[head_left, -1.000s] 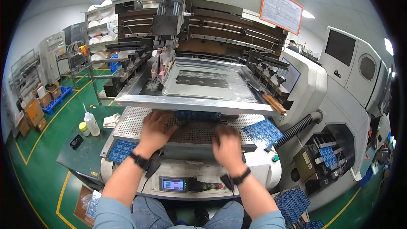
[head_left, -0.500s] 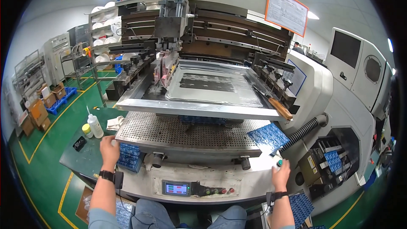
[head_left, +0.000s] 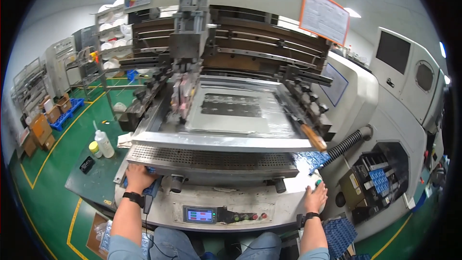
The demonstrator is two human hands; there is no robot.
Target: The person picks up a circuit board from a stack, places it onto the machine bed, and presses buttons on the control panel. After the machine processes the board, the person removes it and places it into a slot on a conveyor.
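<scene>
While I rest the right hand open beside the green button, the left hand covers the blue panels; whether it grips, I can't tell. I'd best keep both clear of the perforated platen ahead. Leftward lies a green worktop; farther, green floor.

1 white squeeze bottle beside 1 yellow-capped jar — brown boxes near a blue pallet.

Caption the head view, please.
Left hand at blue panels, right hand by green button, metal-framed screen above perforated table.
</scene>
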